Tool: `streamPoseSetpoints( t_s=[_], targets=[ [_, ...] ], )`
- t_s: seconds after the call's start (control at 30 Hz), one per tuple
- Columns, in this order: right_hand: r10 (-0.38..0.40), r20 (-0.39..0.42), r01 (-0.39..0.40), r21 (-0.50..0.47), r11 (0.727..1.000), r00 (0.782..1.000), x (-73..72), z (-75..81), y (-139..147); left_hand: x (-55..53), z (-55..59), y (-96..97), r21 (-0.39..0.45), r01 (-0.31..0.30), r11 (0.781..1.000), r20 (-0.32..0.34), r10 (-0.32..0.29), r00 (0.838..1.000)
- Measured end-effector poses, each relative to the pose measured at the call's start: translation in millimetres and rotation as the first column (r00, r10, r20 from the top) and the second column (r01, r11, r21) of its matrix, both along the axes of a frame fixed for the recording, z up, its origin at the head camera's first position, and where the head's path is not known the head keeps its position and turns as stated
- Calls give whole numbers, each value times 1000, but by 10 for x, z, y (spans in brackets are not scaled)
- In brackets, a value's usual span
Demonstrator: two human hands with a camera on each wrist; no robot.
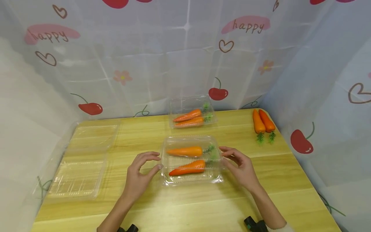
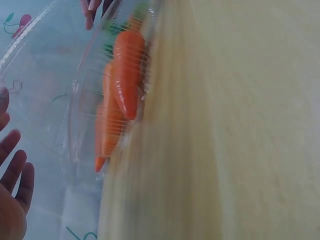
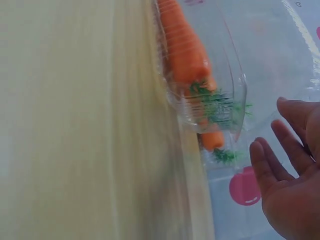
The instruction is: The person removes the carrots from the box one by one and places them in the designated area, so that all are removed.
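Note:
A clear plastic clamshell box stands at the middle of the table, its lid tilted up in the wrist views. Inside lie an orange carrot and a redder carrot, their green tops toward the right. My left hand is at the box's left side, fingers curved loosely toward its edge. On the opposite side is my right hand, thumb and fingertips close by the right edge. In the right wrist view its fingers are spread beside the clear lid.
Behind it, another clear box holds two carrots at the table's back edge. Two loose carrots lie at the back right corner. At the left lies an opened clear box. A printed curtain borders the table.

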State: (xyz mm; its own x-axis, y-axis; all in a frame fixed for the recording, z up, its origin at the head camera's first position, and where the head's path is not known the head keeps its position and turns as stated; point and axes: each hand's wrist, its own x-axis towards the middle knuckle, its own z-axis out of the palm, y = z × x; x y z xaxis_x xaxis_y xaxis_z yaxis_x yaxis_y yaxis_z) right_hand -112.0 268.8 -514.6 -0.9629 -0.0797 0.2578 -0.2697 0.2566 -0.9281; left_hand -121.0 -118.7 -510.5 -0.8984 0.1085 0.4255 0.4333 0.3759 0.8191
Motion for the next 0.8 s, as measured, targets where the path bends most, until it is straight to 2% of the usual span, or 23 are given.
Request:
streamPoseSetpoints(
  t_s=[0.17, 0.33, 0.6, 0.8],
  targets=[
    [-39, -44, 37, -38, 999, 998, -103, 68, -8, -91, 55, 42, 64, 39, 997, 9, -39, 999],
    [-82, -93, 75, -82, 994, 992, -222, 117, -47, -207, 134, 76, 125, 70, 990, -15, -68, 998],
    [-155, -27, 148, -169, 974, 988, -400, 193, -140, -379, 219, 133, 204, 76, 976, 11, -80, 997],
    [-158, -16, 150, -223, 963, 987, -501, 220, -164, -524, 272, 162, 259, 92, 961, 30, -104, 994]
  ],
)
